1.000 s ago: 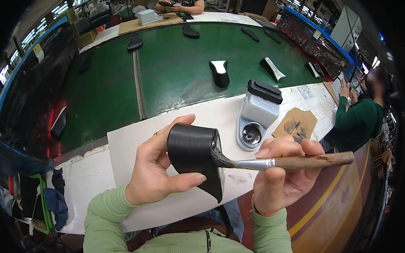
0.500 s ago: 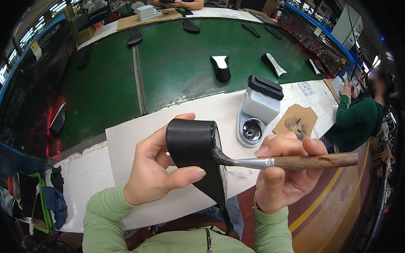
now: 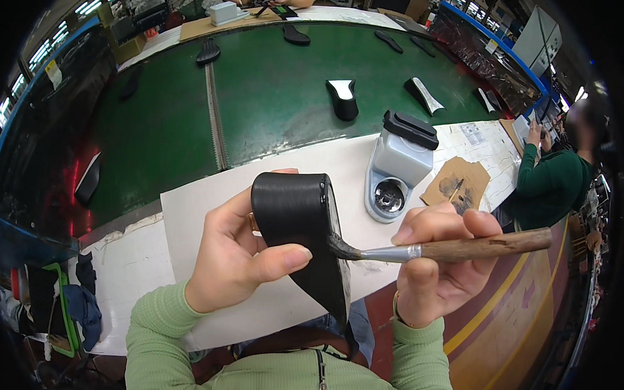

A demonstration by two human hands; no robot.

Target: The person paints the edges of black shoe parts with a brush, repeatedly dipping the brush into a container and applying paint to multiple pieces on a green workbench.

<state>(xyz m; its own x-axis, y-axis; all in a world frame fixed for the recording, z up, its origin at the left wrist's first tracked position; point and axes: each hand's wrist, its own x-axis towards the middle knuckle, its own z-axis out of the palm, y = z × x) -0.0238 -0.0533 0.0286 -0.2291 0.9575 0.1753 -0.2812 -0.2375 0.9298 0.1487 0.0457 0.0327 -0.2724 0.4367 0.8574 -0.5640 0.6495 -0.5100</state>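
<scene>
My left hand (image 3: 231, 250) is closed round a black wedge shoe sole (image 3: 291, 211), holding it up above the white sheet with its thick heel end uppermost. Between the thumb and fingers of my right hand (image 3: 447, 268) is a brush (image 3: 489, 248) with a wooden handle and a metal ferrule. Its dark, bent bristles touch the sole's right edge, where a pale face shows. A grey-white glue pot (image 3: 402, 164) with a black lid stands beyond the brush; its round cup (image 3: 390, 196) holds dark, shiny residue. The left fingertips are partly hidden behind the sole.
A green conveyor belt (image 3: 281, 91) runs across ahead, carrying several soles, including a black-and-white one (image 3: 343, 103). Stained cardboard (image 3: 457, 183) with a small brush lies right of the pot. A co-worker in green (image 3: 557, 172) sits at right; another person works across the belt.
The sole has shifted slightly up and left in my left hand, and the bristles now touch lower along its edge. Across the belt, the other person's hands have moved apart.
</scene>
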